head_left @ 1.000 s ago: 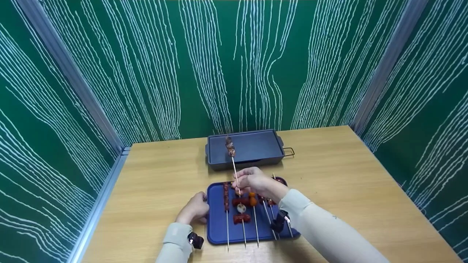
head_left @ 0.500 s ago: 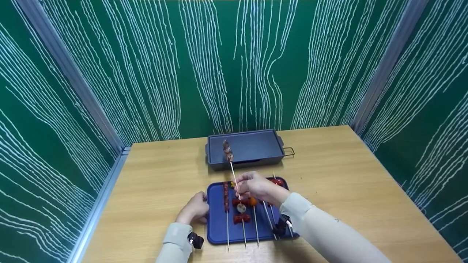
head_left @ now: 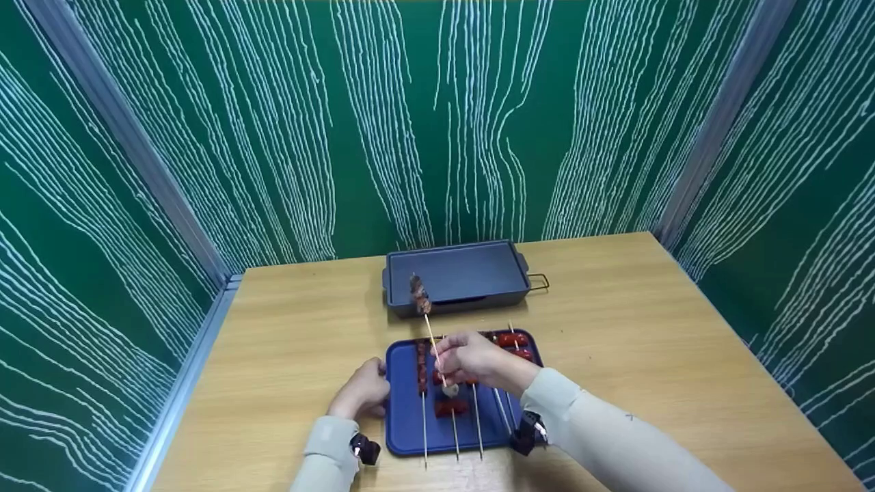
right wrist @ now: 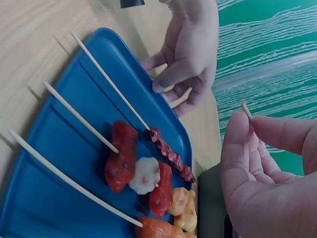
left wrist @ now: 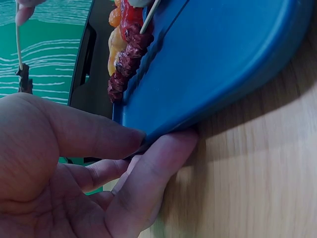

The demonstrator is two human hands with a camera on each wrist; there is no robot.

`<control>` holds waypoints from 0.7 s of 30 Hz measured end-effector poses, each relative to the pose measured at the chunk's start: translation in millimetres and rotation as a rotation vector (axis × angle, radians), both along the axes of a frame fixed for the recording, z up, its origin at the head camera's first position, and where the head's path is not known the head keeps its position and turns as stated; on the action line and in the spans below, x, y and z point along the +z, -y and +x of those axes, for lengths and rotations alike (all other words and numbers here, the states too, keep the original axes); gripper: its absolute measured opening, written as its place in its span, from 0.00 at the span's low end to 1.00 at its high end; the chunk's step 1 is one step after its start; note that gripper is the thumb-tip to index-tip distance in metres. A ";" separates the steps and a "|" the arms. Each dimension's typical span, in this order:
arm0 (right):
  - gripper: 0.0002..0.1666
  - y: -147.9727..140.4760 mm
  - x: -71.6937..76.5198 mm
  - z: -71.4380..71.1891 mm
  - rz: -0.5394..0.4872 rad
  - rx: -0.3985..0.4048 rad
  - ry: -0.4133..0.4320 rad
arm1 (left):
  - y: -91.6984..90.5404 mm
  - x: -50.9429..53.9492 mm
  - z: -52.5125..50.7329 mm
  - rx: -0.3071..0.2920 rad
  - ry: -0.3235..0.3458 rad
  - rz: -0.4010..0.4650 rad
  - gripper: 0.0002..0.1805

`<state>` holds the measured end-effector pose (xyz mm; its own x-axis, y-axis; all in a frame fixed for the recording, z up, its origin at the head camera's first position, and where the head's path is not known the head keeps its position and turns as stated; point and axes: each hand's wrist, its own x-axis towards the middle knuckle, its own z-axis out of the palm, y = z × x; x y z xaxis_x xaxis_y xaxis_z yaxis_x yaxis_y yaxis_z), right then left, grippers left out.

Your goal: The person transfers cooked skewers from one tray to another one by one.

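Note:
My right hand [head_left: 468, 359] pinches the lower stick of a meat skewer [head_left: 420, 297] between thumb and fingers. The skewer tilts up, its dark meat chunks in front of the near edge of a grey griddle [head_left: 472, 270]. Below that hand lies a blue tray [head_left: 403, 430] bearing several skewers. At the tray's left rim, my left hand [head_left: 364, 388] grips the edge between thumb and fingers, plain in the left wrist view. Nearest to it on the tray is another meat skewer [right wrist: 171, 153]; beside that lies a skewer of red sausage pieces [right wrist: 120, 156] and a white round slice [right wrist: 145, 174].
The griddle stands behind the tray on the wooden table [head_left: 301, 321], a wire handle [head_left: 539, 281] at its right end. Red sausages [head_left: 513, 339] lie at the tray's far right corner. Stick ends overhang the tray's front edge. Green walls with white lines enclose the table.
The held meat skewer has come down and slightly left, its meat moving from over the griddle to its near edge. My right hand has lowered a little; my left hand stays on the tray rim.

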<state>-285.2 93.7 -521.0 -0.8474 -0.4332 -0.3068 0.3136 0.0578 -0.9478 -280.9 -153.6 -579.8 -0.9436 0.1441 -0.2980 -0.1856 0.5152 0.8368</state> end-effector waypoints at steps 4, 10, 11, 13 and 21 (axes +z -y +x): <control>0.15 4.5 -0.4 5.3 0.020 0.013 -0.005 | -0.2 0.1 0.8 0.004 0.002 0.004 0.18; 0.14 12.1 0.9 13.6 0.018 0.023 0.003 | 0.0 0.4 1.0 0.006 0.011 0.009 0.20; 0.14 12.9 1.2 14.5 0.019 0.024 0.006 | 0.1 0.2 0.8 0.006 0.009 0.009 0.20; 0.14 14.2 1.0 15.9 0.027 0.021 0.014 | 0.0 0.4 0.8 0.007 0.006 0.006 0.20; 0.13 17.4 -0.3 21.1 0.060 0.042 0.025 | 0.4 -0.3 0.2 -0.004 -0.004 -0.012 0.18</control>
